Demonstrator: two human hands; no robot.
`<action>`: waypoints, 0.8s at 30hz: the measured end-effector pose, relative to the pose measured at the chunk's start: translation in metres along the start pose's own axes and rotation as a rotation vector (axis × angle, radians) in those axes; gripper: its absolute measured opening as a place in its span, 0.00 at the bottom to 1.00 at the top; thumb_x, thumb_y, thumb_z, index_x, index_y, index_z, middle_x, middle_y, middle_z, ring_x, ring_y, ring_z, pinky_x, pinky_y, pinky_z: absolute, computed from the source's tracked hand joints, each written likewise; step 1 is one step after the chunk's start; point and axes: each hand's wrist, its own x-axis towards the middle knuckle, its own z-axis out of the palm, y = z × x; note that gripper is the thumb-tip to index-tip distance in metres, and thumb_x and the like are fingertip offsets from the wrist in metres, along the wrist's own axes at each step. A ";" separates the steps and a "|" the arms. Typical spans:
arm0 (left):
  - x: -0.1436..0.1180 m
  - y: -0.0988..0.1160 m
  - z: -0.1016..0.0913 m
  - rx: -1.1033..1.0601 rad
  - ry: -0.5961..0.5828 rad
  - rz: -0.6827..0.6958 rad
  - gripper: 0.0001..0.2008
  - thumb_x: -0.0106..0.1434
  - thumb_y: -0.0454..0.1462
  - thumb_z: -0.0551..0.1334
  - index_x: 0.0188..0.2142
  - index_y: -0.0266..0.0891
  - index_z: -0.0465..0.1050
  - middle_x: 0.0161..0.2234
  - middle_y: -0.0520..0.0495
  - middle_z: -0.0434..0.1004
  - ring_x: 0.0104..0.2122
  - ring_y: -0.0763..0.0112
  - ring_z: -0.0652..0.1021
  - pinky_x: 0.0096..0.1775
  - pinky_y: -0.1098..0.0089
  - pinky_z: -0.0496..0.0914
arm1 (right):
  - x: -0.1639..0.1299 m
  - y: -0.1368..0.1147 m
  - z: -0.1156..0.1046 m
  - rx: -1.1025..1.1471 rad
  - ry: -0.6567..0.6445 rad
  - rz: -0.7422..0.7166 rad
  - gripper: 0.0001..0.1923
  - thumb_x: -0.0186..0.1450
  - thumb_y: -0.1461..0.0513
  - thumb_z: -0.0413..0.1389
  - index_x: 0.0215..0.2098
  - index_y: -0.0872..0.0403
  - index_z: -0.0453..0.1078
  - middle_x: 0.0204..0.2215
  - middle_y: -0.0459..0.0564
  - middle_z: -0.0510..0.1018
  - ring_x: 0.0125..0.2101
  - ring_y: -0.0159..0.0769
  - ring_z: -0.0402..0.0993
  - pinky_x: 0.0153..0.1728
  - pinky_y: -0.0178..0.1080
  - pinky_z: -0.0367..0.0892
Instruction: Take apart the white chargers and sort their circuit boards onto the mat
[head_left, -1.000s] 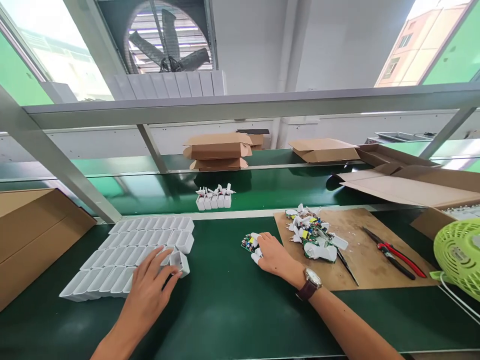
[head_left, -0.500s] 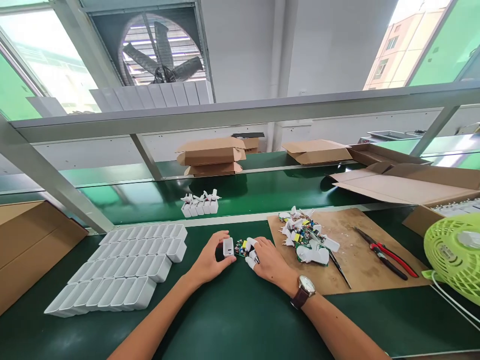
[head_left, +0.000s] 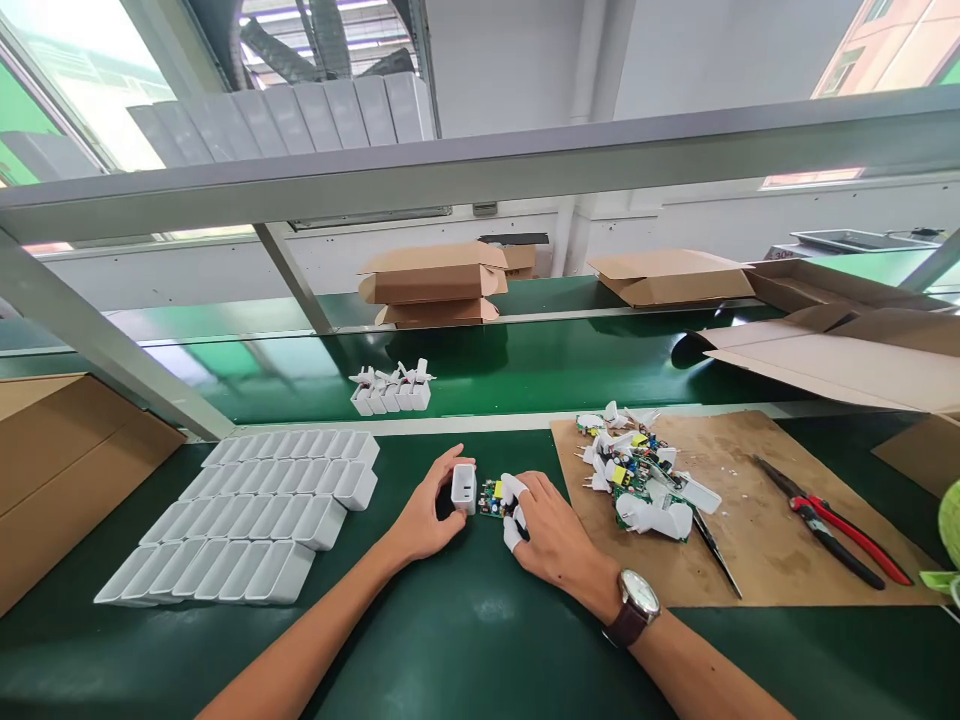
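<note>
My left hand point(head_left: 429, 508) grips a small white charger housing point(head_left: 463, 488) between thumb and fingers; two slots show in its end. Just right of it, my right hand point(head_left: 551, 522), with white covers on its fingertips, holds a small green circuit board point(head_left: 492, 498) carrying yellow and dark parts. The board's near end points at the housing, with a narrow gap between them. Part of the board is hidden under my fingers. Rows of open white housings point(head_left: 292, 510) stand on the green bench left of my left hand.
To the right, a pile of circuit boards with white parts point(head_left: 637, 470) lies on a brown board point(head_left: 757, 560), beside tweezers point(head_left: 716, 555) and red-black pliers point(head_left: 832, 525). Several filled housings point(head_left: 391, 392) stand on the green belt point(head_left: 525, 370). Cardboard boxes point(head_left: 435, 285) sit behind; another box point(head_left: 67, 480) is at left.
The view has tilted down and shifted a little. The housing has turned slightly, showing more of its slotted end. Both hands keep their grips close together.
</note>
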 end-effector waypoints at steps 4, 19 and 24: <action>0.000 -0.003 0.004 0.052 0.055 -0.009 0.39 0.59 0.35 0.63 0.68 0.44 0.52 0.58 0.42 0.73 0.57 0.60 0.76 0.62 0.56 0.69 | -0.001 0.000 -0.002 0.049 0.000 0.012 0.23 0.62 0.72 0.50 0.54 0.54 0.65 0.44 0.58 0.74 0.46 0.49 0.71 0.46 0.52 0.74; -0.008 0.007 0.009 0.201 0.152 -0.153 0.42 0.54 0.47 0.74 0.64 0.46 0.62 0.54 0.44 0.73 0.41 0.63 0.78 0.44 0.60 0.77 | -0.004 0.008 -0.002 0.050 0.009 -0.027 0.30 0.66 0.70 0.51 0.65 0.52 0.56 0.49 0.59 0.74 0.50 0.50 0.73 0.49 0.54 0.76; -0.016 0.007 0.009 0.173 0.073 -0.197 0.37 0.57 0.44 0.72 0.63 0.45 0.63 0.46 0.45 0.78 0.40 0.62 0.79 0.44 0.59 0.77 | -0.003 0.007 -0.001 0.049 0.046 -0.024 0.30 0.66 0.70 0.51 0.65 0.52 0.56 0.49 0.59 0.74 0.49 0.49 0.74 0.47 0.53 0.77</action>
